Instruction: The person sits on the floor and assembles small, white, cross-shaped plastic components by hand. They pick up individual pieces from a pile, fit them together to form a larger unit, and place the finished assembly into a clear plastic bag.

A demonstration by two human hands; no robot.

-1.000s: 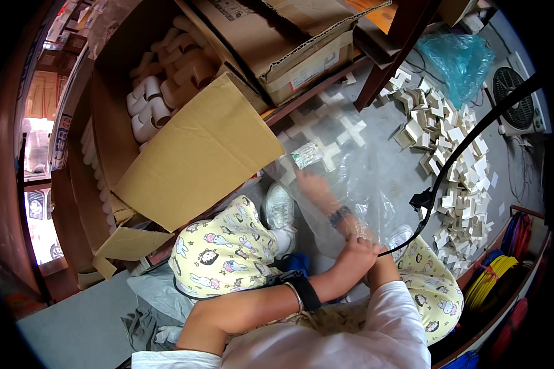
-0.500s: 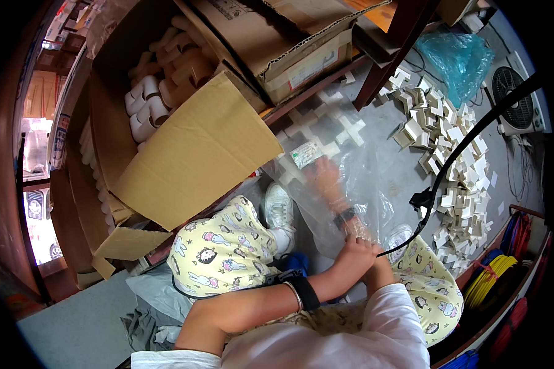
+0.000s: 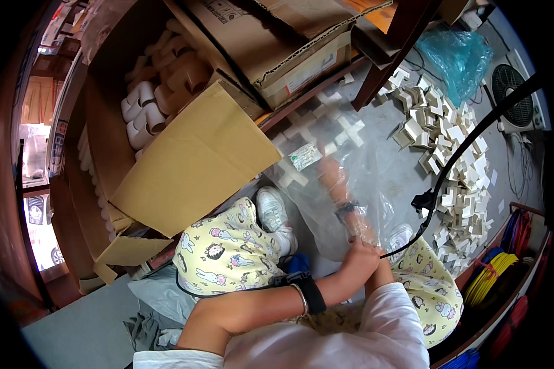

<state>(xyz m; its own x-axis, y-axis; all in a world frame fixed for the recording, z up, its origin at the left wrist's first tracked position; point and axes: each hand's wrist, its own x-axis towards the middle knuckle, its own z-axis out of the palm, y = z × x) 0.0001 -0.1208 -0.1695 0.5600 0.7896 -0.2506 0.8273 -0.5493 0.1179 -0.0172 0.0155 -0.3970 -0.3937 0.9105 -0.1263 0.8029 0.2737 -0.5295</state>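
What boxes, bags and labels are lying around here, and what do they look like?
Clear plastic bag: centre floor, holding white cross-shaped parts; the right hand is inside it, the left hand holds its mouth.
Label: small white rectangle with green, on the bag.
Open brown carton: left, with white pipe fittings.
Flat brown box: top, with a pale sticker.
Teal bag: upper right.

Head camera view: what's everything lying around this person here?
Clear plastic bag: one, on the floor ahead, white cross-shaped fittings inside.
White fittings pile: many, floor at right.
Open cardboard box: one, brown, left, white pipe fittings inside.
Blue plastic bag: one, top right.
Fan: one, white, far right.
Wire coils: yellow, blue, red, lower right.
Left hand: grips the bag's mouth.
Right hand: reaches inside the bag.
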